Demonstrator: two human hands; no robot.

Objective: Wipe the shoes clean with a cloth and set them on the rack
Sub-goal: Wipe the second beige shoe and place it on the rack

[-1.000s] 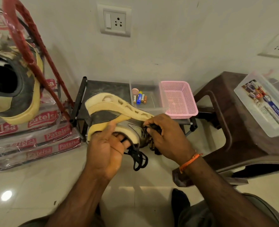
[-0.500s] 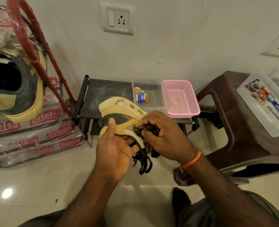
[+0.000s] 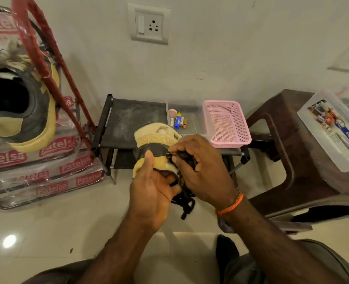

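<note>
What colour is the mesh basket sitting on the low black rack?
Pink: the plastic mesh basket on the low black rack, clearest in the head view.

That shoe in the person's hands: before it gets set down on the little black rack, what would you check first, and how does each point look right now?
1. Shoe firmly held: ok, the left hand grips it from below, thumb on the side.
2. Cloth in use: ok, the right hand holds a dark cloth against the shoe.
3. Shoe wiped clean: cannot tell, most of it is hidden by the hands.
4. Laces tucked: not ok, they hang loose below the hands.
5. Free space on the rack: ok, its left part is bare; the clear tray and pink basket fill the right.
</note>
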